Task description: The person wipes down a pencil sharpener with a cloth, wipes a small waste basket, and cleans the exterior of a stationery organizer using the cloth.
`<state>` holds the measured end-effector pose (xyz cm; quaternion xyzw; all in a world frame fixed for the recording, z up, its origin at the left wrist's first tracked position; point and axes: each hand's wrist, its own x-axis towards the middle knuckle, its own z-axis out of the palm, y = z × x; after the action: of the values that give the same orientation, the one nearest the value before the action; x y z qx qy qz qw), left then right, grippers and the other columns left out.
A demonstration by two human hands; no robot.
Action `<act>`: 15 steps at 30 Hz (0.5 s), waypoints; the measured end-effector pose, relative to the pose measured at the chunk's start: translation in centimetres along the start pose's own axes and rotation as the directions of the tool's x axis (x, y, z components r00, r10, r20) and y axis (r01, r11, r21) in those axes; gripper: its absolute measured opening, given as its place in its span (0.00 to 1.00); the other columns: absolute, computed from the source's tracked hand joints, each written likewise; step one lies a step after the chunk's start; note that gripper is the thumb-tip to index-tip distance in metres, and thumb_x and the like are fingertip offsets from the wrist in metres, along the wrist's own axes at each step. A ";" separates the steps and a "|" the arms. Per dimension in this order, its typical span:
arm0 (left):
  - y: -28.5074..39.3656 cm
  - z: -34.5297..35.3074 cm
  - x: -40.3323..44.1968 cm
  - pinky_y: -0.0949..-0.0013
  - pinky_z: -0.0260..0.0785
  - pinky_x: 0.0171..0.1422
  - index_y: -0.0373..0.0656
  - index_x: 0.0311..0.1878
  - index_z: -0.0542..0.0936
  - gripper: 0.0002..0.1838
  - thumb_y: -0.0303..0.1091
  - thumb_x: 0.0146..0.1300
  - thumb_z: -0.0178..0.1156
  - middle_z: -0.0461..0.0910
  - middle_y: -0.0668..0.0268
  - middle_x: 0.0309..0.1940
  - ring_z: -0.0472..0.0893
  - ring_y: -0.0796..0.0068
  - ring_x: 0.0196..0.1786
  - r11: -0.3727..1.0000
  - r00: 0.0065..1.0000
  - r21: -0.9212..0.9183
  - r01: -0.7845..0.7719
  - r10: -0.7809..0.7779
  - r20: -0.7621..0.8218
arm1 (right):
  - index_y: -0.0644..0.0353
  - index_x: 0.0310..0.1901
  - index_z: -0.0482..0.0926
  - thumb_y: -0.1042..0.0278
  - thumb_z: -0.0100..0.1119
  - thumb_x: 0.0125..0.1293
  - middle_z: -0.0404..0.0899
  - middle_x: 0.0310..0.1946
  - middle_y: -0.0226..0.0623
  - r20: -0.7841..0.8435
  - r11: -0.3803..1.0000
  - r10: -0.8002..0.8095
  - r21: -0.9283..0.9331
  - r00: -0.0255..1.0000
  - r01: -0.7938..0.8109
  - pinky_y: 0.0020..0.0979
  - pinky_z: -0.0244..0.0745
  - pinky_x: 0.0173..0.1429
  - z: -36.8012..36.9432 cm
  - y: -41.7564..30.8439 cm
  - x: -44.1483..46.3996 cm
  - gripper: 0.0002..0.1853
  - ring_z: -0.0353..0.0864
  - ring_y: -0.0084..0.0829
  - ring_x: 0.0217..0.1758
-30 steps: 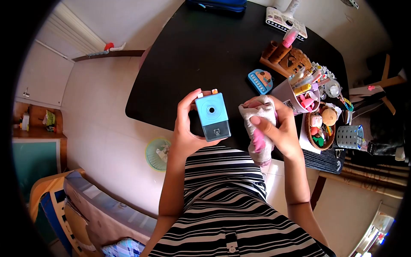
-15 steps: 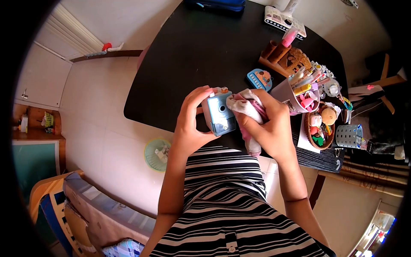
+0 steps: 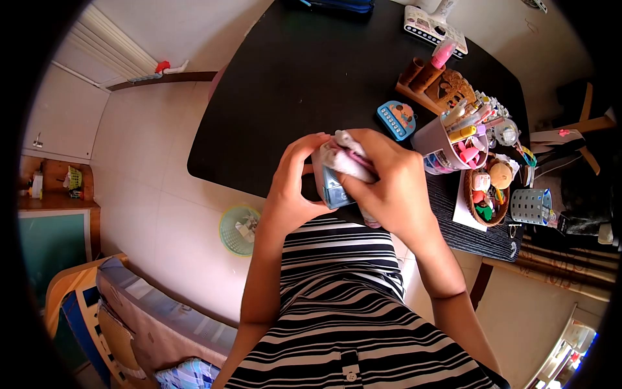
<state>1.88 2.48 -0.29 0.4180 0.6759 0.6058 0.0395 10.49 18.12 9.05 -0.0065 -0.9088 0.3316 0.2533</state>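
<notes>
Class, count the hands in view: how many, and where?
2: the left hand holds the blue box; the right hand holds the cloth against it. No others show.

The left forearm (image 3: pixel 262 275) and the right forearm (image 3: pixel 444 272) are raised from the lower half of the frame and angled inward, with the elbows slightly bent. Near the centre, the left hand (image 3: pixel 290 185) is curved into a wide grip, its fingers arched toward the upper right and its thumb stretched rightward below them. Just beside it, the right hand (image 3: pixel 392 181) is curled palm inward, its thumb pointed upper left; its fingertips are hidden.
</notes>
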 end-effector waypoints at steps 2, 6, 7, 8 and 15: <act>0.1 0.0 0.0 0.59 0.75 0.69 0.40 0.73 0.67 0.54 0.25 0.39 0.86 0.74 0.55 0.68 0.78 0.62 0.67 1.000 1.000 -0.003 0.019 -0.019 -0.009 | 0.60 0.53 0.81 0.72 0.71 0.52 0.86 0.40 0.42 0.008 0.996 -0.068 -0.052 0.998 0.068 0.39 0.83 0.37 0.3 -0.3 0.2 0.23 0.88 0.45 0.34; 0.5 -0.2 0.4 0.60 0.73 0.71 0.39 0.71 0.69 0.52 0.26 0.40 0.85 0.77 0.54 0.65 0.79 0.62 0.67 0.999 1.000 0.039 0.002 -0.002 -0.002 | 0.61 0.51 0.80 0.71 0.72 0.52 0.85 0.38 0.41 0.053 0.993 -0.098 -0.055 0.994 0.101 0.39 0.82 0.37 0.4 -0.6 -0.1 0.22 0.87 0.44 0.34; 0.4 -0.2 0.4 0.61 0.73 0.70 0.39 0.71 0.69 0.51 0.26 0.41 0.85 0.77 0.54 0.65 0.80 0.62 0.66 0.999 1.000 0.035 -0.008 0.008 0.004 | 0.61 0.49 0.80 0.71 0.72 0.52 0.84 0.37 0.41 0.069 0.991 -0.118 -0.047 0.991 0.122 0.39 0.82 0.36 0.4 -0.7 -0.3 0.21 0.87 0.44 0.33; 0.3 -0.1 0.4 0.61 0.74 0.69 0.40 0.71 0.69 0.50 0.26 0.43 0.85 0.77 0.54 0.65 0.80 0.62 0.66 1.000 1.000 0.002 0.009 -0.009 -0.003 | 0.61 0.48 0.80 0.70 0.72 0.52 0.84 0.35 0.40 0.084 0.989 -0.138 -0.038 0.987 0.142 0.39 0.81 0.35 0.4 -0.8 -0.6 0.20 0.86 0.44 0.32; 0.0 0.0 0.2 0.58 0.81 0.62 0.44 0.73 0.68 0.48 0.28 0.47 0.81 0.75 0.53 0.68 0.79 0.57 0.68 1.000 1.000 -0.004 0.018 -0.019 -0.018 | 0.60 0.46 0.80 0.69 0.73 0.54 0.82 0.33 0.37 0.206 0.992 -0.128 0.006 0.970 0.130 0.38 0.80 0.34 -0.2 -1.3 -2.3 0.18 0.86 0.41 0.30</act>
<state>1.77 2.55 -0.19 0.4062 0.6788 0.6105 0.0399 12.79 16.83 8.96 0.0860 -0.9299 0.3097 0.1787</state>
